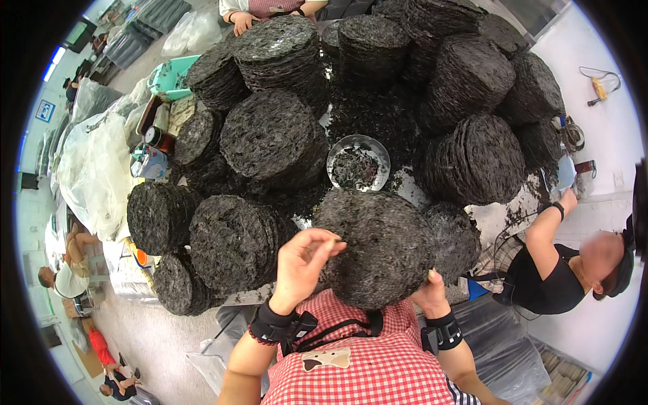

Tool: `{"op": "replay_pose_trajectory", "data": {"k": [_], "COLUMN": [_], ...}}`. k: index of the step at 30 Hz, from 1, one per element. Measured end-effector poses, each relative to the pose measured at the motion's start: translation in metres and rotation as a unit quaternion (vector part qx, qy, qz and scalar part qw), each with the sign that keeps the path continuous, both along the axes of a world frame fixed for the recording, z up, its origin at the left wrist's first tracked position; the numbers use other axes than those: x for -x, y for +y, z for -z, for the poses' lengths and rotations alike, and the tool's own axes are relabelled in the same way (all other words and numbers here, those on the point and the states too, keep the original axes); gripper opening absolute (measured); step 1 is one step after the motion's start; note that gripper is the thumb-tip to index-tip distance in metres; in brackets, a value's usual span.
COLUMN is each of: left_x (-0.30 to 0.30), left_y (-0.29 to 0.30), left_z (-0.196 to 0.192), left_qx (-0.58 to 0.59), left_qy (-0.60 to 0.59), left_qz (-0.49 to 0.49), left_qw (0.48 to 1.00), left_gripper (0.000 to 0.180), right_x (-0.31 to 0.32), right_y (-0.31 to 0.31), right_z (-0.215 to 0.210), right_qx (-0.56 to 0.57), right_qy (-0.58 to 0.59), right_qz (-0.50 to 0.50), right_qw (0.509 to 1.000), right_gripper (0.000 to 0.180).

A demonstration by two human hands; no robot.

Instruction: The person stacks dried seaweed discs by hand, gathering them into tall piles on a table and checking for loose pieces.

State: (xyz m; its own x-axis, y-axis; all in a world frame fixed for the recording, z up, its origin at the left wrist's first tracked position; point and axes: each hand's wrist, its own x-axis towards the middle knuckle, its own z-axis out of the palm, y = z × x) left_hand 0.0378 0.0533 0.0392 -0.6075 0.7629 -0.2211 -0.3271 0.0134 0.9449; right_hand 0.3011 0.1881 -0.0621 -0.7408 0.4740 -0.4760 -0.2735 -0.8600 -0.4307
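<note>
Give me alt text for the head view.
A person's right hand holds a dark disc by its edge; the left hand pinches at its left side. Stacks of similar discs crowd both sides of a metal bowl of dark scraps.

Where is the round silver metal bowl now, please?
In the head view, the bowl sits slightly right of centre, just beyond the dark round fibrous disc between the hands.

You get bright, fairly even light, pale sheen on the clear plastic sheeting point(98, 172), a blurred patch on the right-hand person point(548, 283), and fisheye bending toward black corners.
</note>
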Motion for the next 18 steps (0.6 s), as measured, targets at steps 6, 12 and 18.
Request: {"op": "replay_pose_trajectory", "data": {"k": [6,12,18], "left_x": [0.036,0.053,0.014], "left_y": [0.057,0.104,0.060], "left_z": [0.055,0.136,0.088], "left_qx": [0.093,0.177,0.140], "left_qy": [0.015,-0.115,0.144], "left_qz": [-0.117,-0.083,-0.074], "left_qw": [0.989,0.974,0.977], "left_gripper": [0.016,0.052,0.030], "right_x": [-0.044,-0.050,-0.036], "right_y": [0.034,0.051,0.044], "right_z": [0.003,-0.003,0.004], "right_qx": [-0.022,-0.064,-0.031], "right_qy": [-0.041,-0.073,-0.052], "right_qz": [0.036,0.060,0.044], "right_qw": [0.998,0.993,0.997], "right_gripper": [0.072,0.066,0.069]}}
